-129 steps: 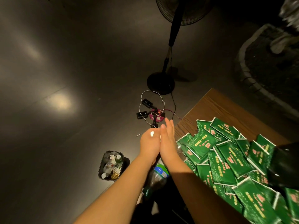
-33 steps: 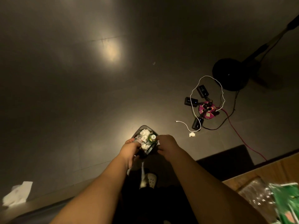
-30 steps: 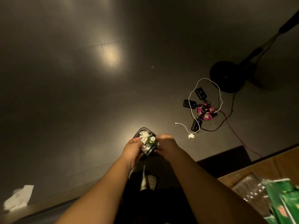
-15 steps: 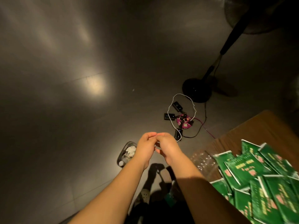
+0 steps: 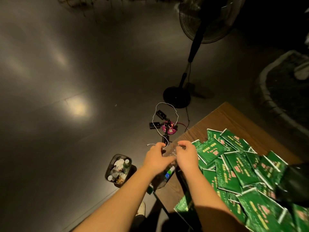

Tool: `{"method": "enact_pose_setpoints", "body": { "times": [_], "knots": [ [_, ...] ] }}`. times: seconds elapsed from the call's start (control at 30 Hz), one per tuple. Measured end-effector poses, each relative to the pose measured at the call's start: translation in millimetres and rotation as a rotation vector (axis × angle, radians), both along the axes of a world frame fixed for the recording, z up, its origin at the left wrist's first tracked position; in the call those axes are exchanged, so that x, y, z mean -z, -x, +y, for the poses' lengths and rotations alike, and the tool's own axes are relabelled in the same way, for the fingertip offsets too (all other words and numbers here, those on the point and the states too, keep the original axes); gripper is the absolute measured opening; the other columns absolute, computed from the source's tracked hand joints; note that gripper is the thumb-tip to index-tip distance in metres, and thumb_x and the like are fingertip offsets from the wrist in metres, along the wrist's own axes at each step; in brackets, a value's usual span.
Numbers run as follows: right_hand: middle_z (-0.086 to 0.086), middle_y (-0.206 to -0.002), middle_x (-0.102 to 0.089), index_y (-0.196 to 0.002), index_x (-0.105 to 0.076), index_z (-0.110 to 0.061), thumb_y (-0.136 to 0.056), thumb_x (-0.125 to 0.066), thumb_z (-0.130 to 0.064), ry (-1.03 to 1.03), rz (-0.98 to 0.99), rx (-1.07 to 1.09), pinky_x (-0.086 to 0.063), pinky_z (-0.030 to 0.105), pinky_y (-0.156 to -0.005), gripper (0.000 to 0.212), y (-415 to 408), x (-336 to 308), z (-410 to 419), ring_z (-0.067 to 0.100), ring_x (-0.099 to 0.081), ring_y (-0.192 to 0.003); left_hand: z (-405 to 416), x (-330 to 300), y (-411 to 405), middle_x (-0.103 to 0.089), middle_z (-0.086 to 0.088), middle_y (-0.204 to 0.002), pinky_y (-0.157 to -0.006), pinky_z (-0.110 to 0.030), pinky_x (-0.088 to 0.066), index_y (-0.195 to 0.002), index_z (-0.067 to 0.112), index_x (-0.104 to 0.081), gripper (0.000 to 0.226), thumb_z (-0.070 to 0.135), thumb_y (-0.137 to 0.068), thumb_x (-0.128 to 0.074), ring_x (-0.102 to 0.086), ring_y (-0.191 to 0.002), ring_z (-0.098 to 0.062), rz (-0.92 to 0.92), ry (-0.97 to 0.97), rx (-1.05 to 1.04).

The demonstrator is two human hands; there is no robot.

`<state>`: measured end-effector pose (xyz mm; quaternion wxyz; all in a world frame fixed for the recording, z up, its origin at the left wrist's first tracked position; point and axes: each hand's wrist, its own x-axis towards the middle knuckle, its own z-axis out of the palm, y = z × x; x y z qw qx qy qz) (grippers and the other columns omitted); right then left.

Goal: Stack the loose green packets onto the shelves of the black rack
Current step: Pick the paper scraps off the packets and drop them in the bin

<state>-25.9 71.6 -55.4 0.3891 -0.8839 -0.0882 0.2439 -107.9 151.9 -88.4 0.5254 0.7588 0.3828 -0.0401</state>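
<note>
Both my hands, left hand [image 5: 156, 157] and right hand [image 5: 186, 155], have fingers pinching crumpled clear wrapping [image 5: 169, 152] at the table [image 5: 222, 119] corner, likely clearing it; green packets [image 5: 234, 166] untouched.

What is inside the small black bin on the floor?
The small black bin holds crumpled white paper, a green-capped bottle and other small items too dim to identify. Whatever lies deeper is covered by this top layer.

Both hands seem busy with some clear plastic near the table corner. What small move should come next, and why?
Probably drop the clear plastic wrap into the floor bin just left of the hands. The left hand and right hand both pinch it, so neither is free, while the green packets lie loose on the table, none stacked yet.
</note>
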Motion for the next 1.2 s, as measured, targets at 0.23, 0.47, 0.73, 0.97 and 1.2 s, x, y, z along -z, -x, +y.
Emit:
{"method": "enact_pose_setpoints", "body": {
  "times": [0.23, 0.47, 0.73, 0.97, 1.2],
  "knots": [
    [-0.004, -0.109, -0.060, -0.112, -0.059, -0.023, -0.095, -0.054, -0.010, -0.156, 0.079, 0.029, -0.041, 0.012, -0.057, 0.022, 9.2, -3.2, -10.9, 0.005, -0.056, -0.081, -6.2, 12.3, 10.9, -0.052, 0.004, -0.125, -0.090, -0.033, -0.051, -0.138, 0.027, -0.038, 0.083, 0.049, -0.069, -0.078, -0.056, -0.107, -0.014, 0.057, -0.061, 0.076],
    [0.001, -0.117, -0.057, -0.115, -0.062, -0.017, -0.096, -0.048, -0.004, -0.111, 0.117, -0.202, -0.040, 0.002, -0.053, 0.027, 32.6, -1.3, 23.3, -0.002, -0.051, -0.084, 39.1, 5.1, 45.5, -0.059, -0.011, -0.116, -0.067, -0.031, -0.057, -0.151, 0.023, -0.023, 0.077, 0.036, -0.090, -0.068, -0.069, -0.090, -0.023, -0.121, 0.507, -0.598],
    [-0.005, -0.132, -0.050, -0.137, -0.046, -0.029, -0.087, -0.069, -0.038, -0.064, 0.245, -0.537, -0.051, 0.033, -0.094, 0.055, 72.5, 6.4, 80.6, 0.013, -0.052, -0.117, 89.2, 17.8, 89.9, -0.066, -0.019, -0.099, -0.056, -0.040, -0.060, -0.152, 0.023, -0.029, 0.064, 0.035, -0.098, -0.059, -0.073, -0.064, -0.026, -0.326, 0.870, -1.108],
    [-0.001, -0.115, -0.057, -0.126, -0.048, -0.026, -0.092, -0.062, -0.038, 0.060, 0.064, -0.580, -0.047, 0.025, -0.071, 0.039, 77.1, 20.1, 121.8, 0.012, -0.055, -0.090, 108.4, 40.2, 114.8, -0.071, -0.014, -0.093, -0.061, -0.031, -0.057, -0.111, 0.010, -0.064, 0.034, 0.039, -0.100, -0.050, -0.068, -0.076, -0.022, -0.165, 0.924, -1.055],
    [0.005, -0.121, -0.051, -0.121, -0.058, -0.025, -0.089, -0.066, -0.033, 0.289, -0.091, -0.710, -0.049, 0.034, -0.088, 0.034, 67.5, 63.7, 155.3, 0.023, -0.058, -0.102, 129.6, 80.2, 129.9, -0.058, -0.012, -0.089, -0.054, -0.025, -0.041, -0.108, 0.006, -0.060, 0.018, 0.006, -0.096, -0.046, -0.052, -0.068, -0.017, 0.042, 0.641, -0.991]
  ]
}}
